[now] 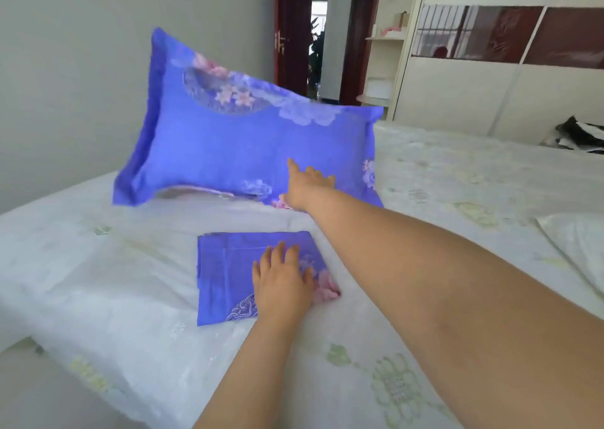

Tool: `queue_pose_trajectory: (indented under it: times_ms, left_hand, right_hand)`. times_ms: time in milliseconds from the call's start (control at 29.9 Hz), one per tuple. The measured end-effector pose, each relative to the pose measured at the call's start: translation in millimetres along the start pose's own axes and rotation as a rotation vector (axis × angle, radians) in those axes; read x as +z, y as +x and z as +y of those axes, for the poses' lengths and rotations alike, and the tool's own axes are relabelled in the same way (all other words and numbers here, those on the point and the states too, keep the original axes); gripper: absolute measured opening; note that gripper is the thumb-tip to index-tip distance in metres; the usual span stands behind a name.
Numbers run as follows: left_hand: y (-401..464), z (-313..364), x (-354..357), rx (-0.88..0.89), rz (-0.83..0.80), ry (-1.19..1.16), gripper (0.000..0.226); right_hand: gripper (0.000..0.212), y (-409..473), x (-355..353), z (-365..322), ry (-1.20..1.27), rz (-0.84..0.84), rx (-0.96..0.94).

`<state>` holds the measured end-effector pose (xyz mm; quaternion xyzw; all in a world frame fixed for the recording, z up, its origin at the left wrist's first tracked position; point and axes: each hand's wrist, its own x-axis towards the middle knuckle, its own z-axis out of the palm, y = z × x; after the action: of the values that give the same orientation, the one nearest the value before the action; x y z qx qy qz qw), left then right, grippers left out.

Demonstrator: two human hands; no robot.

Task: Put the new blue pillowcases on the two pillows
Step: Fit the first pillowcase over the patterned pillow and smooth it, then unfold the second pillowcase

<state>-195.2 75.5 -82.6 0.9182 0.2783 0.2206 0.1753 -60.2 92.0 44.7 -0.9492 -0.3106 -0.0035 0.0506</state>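
A pillow in a blue flowered pillowcase is tilted up off the bed, its left end raised toward the grey wall. My right hand is stretched out in front of its lower right part with fingers spread and nothing held; whether it touches the pillow I cannot tell. A folded blue pillowcase lies flat on the bed nearer to me. My left hand rests on its right half with fingers straight. A white pillow's corner shows at the right edge.
The bed is covered by a white sheet with pale green flowers; its left edge drops off near the wall. A cream wardrobe stands beyond the bed at the right, an open doorway behind. Black-and-white fabric lies at the far right.
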Motion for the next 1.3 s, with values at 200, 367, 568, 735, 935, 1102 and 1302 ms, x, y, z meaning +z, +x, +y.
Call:
queue_pose_trajectory:
  times_ms: [200,367,568,735,935,1102,1302]
  left_hand:
    - [-2.1,-16.5,14.9,-0.078,-0.326,0.133,0.059]
    - [-6.2,-16.9,13.3,-0.08,-0.322,0.107,0.058]
    - [-13.5,-13.9,9.7,-0.07,-0.346,0.115,0.059]
    - [-20.5,-8.2,8.2,-0.054,-0.392,0.113,0.066]
    - [-29.0,1.1,8.6,-0.037,-0.321,0.076,0.06]
    - [-37.4,25.0,3.2,0.03,-0.139,-0.048,0.053]
    - [-51.6,65.2,8.0,-0.012,-0.235,-0.183,0.062]
  right_hand:
    - [0.062,-30.9,61.8,21.3,-0.073,-0.33,-0.164]
    - [0.062,-57.0,89.0,34.9,0.056,-0.374,-0.067]
    - [0.029,-81.6,105.8,64.5,0.276,-0.124,0.147]
    - [0.014,-99.3,115.3,68.5,0.482,-0.083,0.167]
    - [0.029,-123.2,121.9,83.7,0.817,-0.171,0.173]
    - [0.015,-145.1,85.6,130.6,0.925,0.22,0.173]
    - [0.009,-228.6,53.8,239.8,0.794,0.266,0.342]
